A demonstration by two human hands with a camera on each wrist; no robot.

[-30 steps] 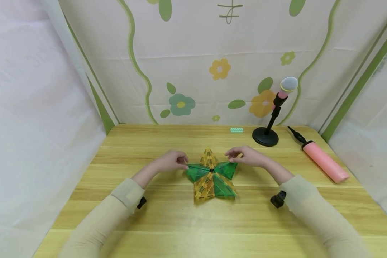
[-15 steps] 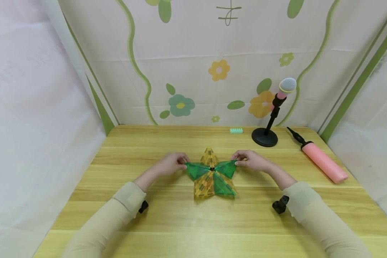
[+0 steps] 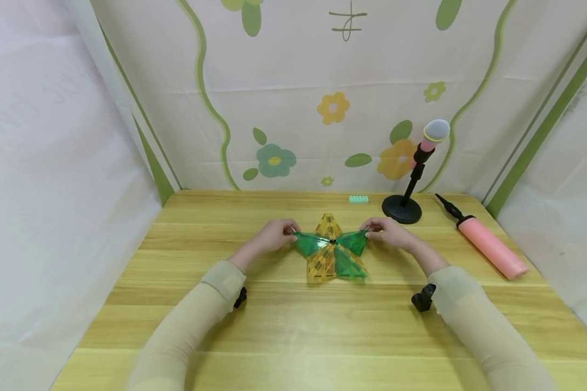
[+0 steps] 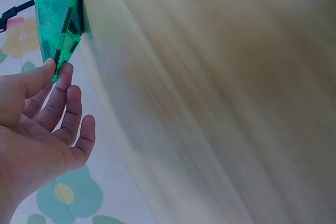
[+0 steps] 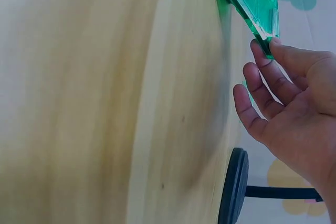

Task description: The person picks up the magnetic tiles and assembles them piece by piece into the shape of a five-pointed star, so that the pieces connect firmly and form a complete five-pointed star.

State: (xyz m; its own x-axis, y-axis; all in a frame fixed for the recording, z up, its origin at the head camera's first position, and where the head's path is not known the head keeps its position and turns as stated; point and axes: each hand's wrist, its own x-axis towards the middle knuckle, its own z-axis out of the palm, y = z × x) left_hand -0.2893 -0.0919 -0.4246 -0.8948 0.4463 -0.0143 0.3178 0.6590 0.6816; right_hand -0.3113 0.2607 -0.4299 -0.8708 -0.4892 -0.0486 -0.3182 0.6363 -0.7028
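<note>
A star built of clear green and orange magnetic tiles (image 3: 320,264) is in the middle of the head view, one orange point facing away from me. My left hand (image 3: 275,234) pinches the tip of its left green point between thumb and forefinger. On the other side my right hand (image 3: 389,232) pinches the tip of the right green point. In the left wrist view the green tile (image 4: 51,22) runs up from the thumb and forefinger, the other fingers loosely bent. The right wrist view has a green tile (image 5: 255,3) held at its narrow end.
Behind the star, a mint toy brick (image 3: 358,199) lies near the table's back edge. A pink microphone on a black stand (image 3: 404,209) stands at the back right. A pink balloon pump (image 3: 492,247) lies along the right side. Printed cloth (image 3: 293,70) encloses the wooden table (image 3: 293,336).
Both hands, loosely at the star's side tips before, now pinch them. The star has moved away from me and slightly right with the hands.
</note>
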